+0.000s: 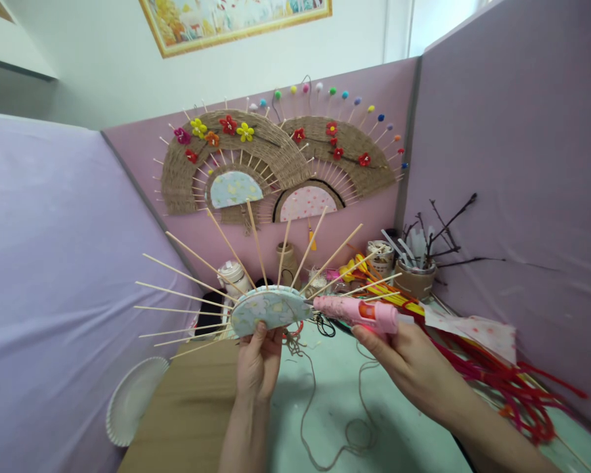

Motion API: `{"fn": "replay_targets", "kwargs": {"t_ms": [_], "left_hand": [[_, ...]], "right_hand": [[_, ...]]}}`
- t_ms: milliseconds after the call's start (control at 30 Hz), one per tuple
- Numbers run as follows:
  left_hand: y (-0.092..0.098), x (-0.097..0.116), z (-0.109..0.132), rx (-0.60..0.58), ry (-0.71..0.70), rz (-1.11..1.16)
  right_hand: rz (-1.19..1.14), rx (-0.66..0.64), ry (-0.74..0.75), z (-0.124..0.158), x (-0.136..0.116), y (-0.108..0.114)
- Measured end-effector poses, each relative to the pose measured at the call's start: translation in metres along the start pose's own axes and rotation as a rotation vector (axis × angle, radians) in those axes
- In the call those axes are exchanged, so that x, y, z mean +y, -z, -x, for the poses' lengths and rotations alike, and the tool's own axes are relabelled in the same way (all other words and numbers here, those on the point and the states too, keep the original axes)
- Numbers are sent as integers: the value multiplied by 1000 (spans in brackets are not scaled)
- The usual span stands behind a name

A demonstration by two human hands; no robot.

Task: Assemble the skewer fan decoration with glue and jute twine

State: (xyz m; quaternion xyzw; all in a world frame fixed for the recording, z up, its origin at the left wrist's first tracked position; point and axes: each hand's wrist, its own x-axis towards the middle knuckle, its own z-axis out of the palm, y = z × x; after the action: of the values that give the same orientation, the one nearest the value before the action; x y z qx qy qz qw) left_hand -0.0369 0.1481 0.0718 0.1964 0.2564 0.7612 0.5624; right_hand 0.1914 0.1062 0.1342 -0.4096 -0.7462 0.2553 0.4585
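My left hand (260, 358) grips the lower edge of a half-round, light-blue floral fan base (266, 310), thumb on its front face. Thin wooden sticks (221, 244) spread out from the curved edge of the base like rays. In my right hand (414, 361) is a pink hot glue gun (357, 311), with a whitish glue stick poking out of its back end. Its nozzle points left and meets the right end of the fan base; whether it touches I cannot tell. A loose length of twine (312, 394) hangs or lies below the base.
Two twine-woven fans with flowers (236, 148) hang on the pink partition. At right lie pipe cleaners (532, 407), a floral paper piece (473, 332) and a pot of twigs (416, 276). A brown board (192, 401) and a white paper plate (135, 401) are at left. A twine spool (286, 259) stands behind.
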Motion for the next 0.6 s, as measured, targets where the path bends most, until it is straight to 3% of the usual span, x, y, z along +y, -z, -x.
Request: {"fn": "replay_targets", "kwargs": {"t_ms": [267,600], "left_hand": [[0,1,0,-38,-7,-27],[-1,1,1,-13,-5,-16]], "right_hand": [[-4,19,5,-1,-2,1],[-57,-61,-10,-1,1,1]]}}
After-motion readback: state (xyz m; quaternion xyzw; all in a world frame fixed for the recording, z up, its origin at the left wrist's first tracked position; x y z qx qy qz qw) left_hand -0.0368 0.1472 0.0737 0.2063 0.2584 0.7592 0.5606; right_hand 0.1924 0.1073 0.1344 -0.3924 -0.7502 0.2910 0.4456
